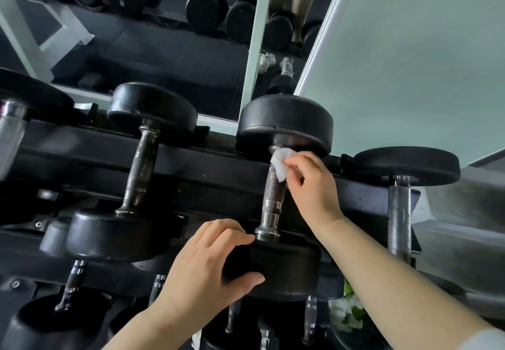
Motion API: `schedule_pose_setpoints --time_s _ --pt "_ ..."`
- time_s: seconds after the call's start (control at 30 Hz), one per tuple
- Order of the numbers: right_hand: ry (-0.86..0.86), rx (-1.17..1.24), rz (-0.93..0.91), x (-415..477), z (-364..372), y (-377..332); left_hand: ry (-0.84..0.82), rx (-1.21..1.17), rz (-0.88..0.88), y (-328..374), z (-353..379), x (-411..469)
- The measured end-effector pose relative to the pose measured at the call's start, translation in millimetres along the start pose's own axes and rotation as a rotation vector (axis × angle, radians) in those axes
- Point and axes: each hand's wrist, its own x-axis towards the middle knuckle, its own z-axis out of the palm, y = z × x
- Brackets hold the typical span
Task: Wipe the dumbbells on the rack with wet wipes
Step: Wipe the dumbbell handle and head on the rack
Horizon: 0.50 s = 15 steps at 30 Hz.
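Dumbbell (273, 196) lies on rack (207, 163), long axis running away from the person: near head under L hand (210, 262), far head just beyond R hand (314, 185). R hand pinches wet wipe (280, 162) against handle's far end. L hand grips near head, fingers curled. Left neighbour (139, 169) and right neighbour (400, 213) flank the hands, open gaps between.

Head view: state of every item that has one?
wet wipe: crumpled, against the handle's far end.
middle dumbbell: lying on the rack, held.
right hand: pinches the wet wipe.
left hand: grips middle dumbbell's near head.
left dumbbell: racked, untouched.
right dumbbell: racked, untouched.
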Motion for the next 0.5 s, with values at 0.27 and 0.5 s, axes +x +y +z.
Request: schedule_pose_setpoints --time_s 0.27,0.5 --pt "0.031 0.219 0.289 5 1 -1 0.01 -0.006 -0.038 2 3 -3" --pt "0.036 -0.27 -0.292 6 -5 -18 0.024 -0.018 -0.051 4 4 -5"
